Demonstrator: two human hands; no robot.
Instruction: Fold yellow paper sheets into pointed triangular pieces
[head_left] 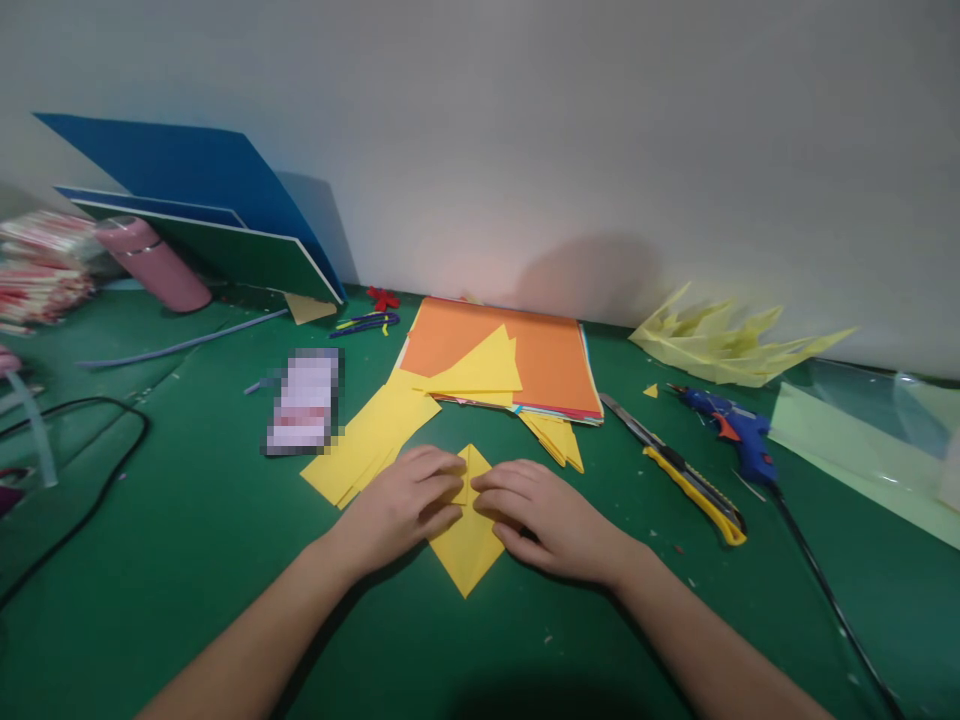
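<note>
A yellow, diamond-shaped piece of folded paper (466,560) lies on the green tabletop (202,540), just below the frame's centre. The left hand (409,495) and right hand (544,515) rest fingertips on its sides; I cannot tell whether either pinches it.

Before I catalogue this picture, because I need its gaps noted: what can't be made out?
In the head view:
Folded yellow paper: side edges partly under the left hand and right hand.
Phone-shaped object: details pixelated.
Glue gun's cord: far end cut off by bottom edge.
</note>
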